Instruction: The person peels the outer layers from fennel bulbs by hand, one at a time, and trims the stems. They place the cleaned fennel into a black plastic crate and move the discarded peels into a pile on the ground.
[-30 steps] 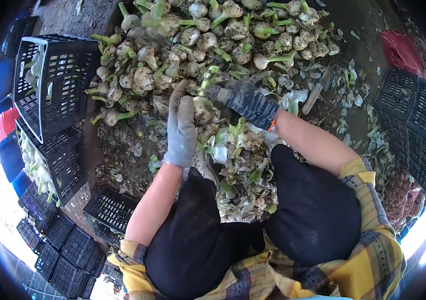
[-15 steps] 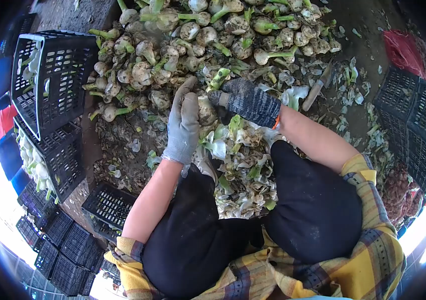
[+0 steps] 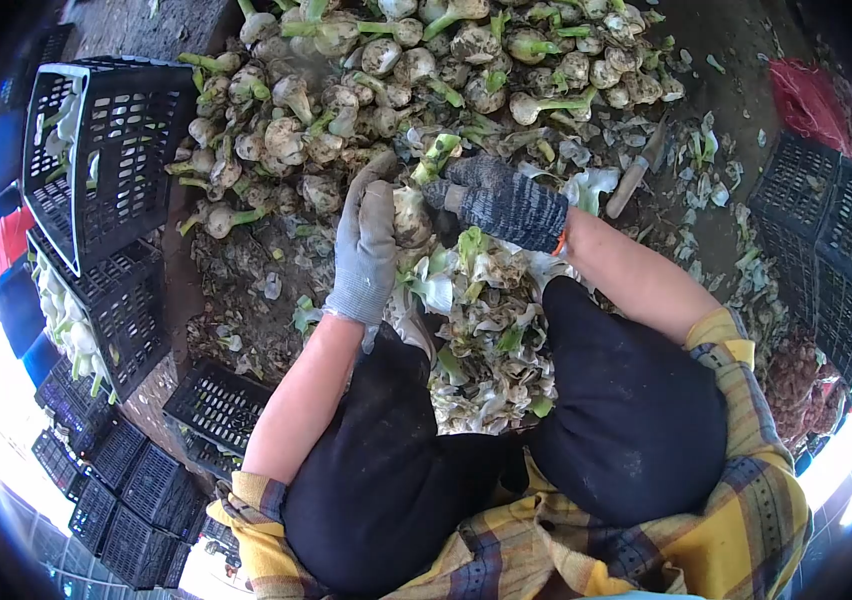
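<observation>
Between my gloved hands is a garlic bulb [image 3: 411,217], its short green stem pointing up and to the right. My left hand [image 3: 364,245], in a pale grey glove with soiled fingers, is closed around the bulb's left side. On the other side, my right hand [image 3: 506,203], in a dark speckled knit glove, has its fingers bent against the bulb near the stem base. Whether the right fingers pinch a strip of skin cannot be made out. Peeled skins [image 3: 491,340] lie below, between my knees. A knife [image 3: 633,178] rests on the ground to the right.
A big heap of soil-stained garlic bulbs [image 3: 286,140] spreads ahead. Black crates [image 3: 126,150] at the left contain white bulbs [image 3: 71,325]. A low black crate [image 3: 216,405] is near my left knee. More crates [image 3: 816,220] and a red net bag [image 3: 808,105] stand right.
My right hand has shifted slightly right and down. The bulb has turned a little between my hands and shows a paler side. My left hand has barely moved.
</observation>
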Available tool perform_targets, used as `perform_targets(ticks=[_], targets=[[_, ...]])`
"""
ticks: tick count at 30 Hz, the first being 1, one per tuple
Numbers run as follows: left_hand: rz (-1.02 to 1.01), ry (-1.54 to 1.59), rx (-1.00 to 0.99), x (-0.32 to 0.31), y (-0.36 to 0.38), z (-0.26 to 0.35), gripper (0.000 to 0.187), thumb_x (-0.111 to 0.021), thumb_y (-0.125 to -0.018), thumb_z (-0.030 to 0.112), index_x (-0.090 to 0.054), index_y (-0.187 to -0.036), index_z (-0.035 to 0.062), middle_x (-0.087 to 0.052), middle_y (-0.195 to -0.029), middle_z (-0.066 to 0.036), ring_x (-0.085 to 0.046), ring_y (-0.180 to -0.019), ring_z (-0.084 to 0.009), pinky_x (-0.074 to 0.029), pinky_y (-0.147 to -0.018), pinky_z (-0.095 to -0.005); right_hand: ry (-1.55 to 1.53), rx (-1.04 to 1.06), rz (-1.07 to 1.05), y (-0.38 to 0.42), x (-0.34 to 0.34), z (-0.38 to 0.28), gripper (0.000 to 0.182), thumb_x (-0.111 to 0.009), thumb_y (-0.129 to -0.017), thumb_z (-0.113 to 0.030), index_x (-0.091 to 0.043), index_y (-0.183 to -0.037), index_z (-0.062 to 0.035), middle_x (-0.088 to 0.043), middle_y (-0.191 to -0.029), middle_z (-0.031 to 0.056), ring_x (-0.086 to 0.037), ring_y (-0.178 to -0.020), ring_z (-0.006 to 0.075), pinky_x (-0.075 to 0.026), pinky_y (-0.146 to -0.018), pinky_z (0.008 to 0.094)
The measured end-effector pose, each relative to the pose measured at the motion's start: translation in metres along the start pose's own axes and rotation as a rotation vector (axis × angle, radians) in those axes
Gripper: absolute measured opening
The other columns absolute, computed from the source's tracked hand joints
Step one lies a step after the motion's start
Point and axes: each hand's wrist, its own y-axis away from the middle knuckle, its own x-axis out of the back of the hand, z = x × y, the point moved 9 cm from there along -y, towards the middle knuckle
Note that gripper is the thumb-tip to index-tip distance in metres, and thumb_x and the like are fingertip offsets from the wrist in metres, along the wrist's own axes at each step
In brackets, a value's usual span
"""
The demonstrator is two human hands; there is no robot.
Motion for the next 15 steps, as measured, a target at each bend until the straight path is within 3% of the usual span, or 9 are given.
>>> perform_targets(ticks=[2, 5, 8, 11, 14, 15], targets=[[0.005, 0.022, 0.013, 0.0, 0.001, 0.0, 0.042, -0.041, -0.095, 0.029, -0.042, -0.125, -0.0002, -0.048, -0.112, -0.002, -0.042, -0.097, -0.0051, -0.034, -0.087, -0.0189, -0.15, -0.085, 0.062, 0.0, 0.0, 0.011, 0.024, -0.047, -0.086, -0.017, -0.059, -0.103, -0.0055, -0.059, -0.092, 0.0195, -0.058, -0.084, 0.0356, -0.046, -0.073, 0.0421], [0.03, -0.041, 0.015, 0.001, 0.0, 0.004, 0.046, -0.039, -0.095, 0.034, -0.042, -0.126, 0.0002, -0.05, -0.11, -0.003, -0.047, -0.092, -0.0058, -0.038, -0.083, -0.0189, 0.127, -0.051, 0.034, 0.001, 0.001, 0.008, 0.026, -0.048, -0.086, -0.021, -0.059, -0.098, -0.0019, -0.059, -0.088, 0.0219, -0.057, -0.082, 0.0373, -0.046, -0.072, 0.0429], [-0.013, 0.03, 0.162, -0.004, 0.004, 0.004, 0.056, -0.033, -0.092, 0.045, -0.043, -0.125, 0.0005, -0.048, -0.123, -0.012, -0.047, -0.11, -0.0197, -0.036, -0.095, -0.0316, 0.146, 0.22, 0.174, 0.004, 0.005, -0.017, 0.028, -0.047, -0.085, -0.023, -0.058, -0.093, 0.0017, -0.06, -0.084, 0.0238, -0.057, -0.08, 0.0381, -0.045, -0.071, 0.0439], [-0.013, 0.469, 0.54, -0.012, 0.014, -0.028, 0.059, -0.035, -0.09, 0.049, -0.041, -0.127, 0.003, -0.049, -0.12, -0.012, -0.053, -0.101, -0.0192, -0.044, -0.087, -0.033, 0.152, -0.101, 0.218, 0.005, 0.006, 0.0, 0.03, -0.048, -0.083, -0.024, -0.059, -0.089, 0.0029, -0.06, -0.084, 0.0239, -0.058, -0.078, 0.0367, -0.046, -0.07, 0.0434], [-0.078, 0.49, 0.5, -0.017, 0.011, -0.028, 0.065, -0.039, -0.088, 0.052, -0.032, -0.13, 0.0024, -0.054, -0.107, -0.013, -0.059, -0.08, -0.0173, -0.051, -0.071, -0.0309, -0.031, -0.402, 0.189, 0.006, -0.001, 0.027, 0.032, -0.049, -0.081, -0.027, -0.06, -0.085, 0.0024, -0.06, -0.082, 0.0238, -0.059, -0.076, 0.0358, -0.046, -0.069, 0.0428], [0.023, 0.37, 0.451, -0.01, 0.011, -0.026, 0.067, -0.048, -0.086, 0.047, -0.024, -0.133, 0.0041, -0.051, -0.109, -0.013, -0.06, -0.079, -0.0185, -0.052, -0.071, -0.0301, 0.099, -0.267, 0.11, 0.001, -0.005, 0.023, 0.032, -0.049, -0.081, -0.029, -0.061, -0.083, 0.0013, -0.06, -0.08, 0.0237, -0.059, -0.075, 0.0349, -0.046, -0.068, 0.042]])
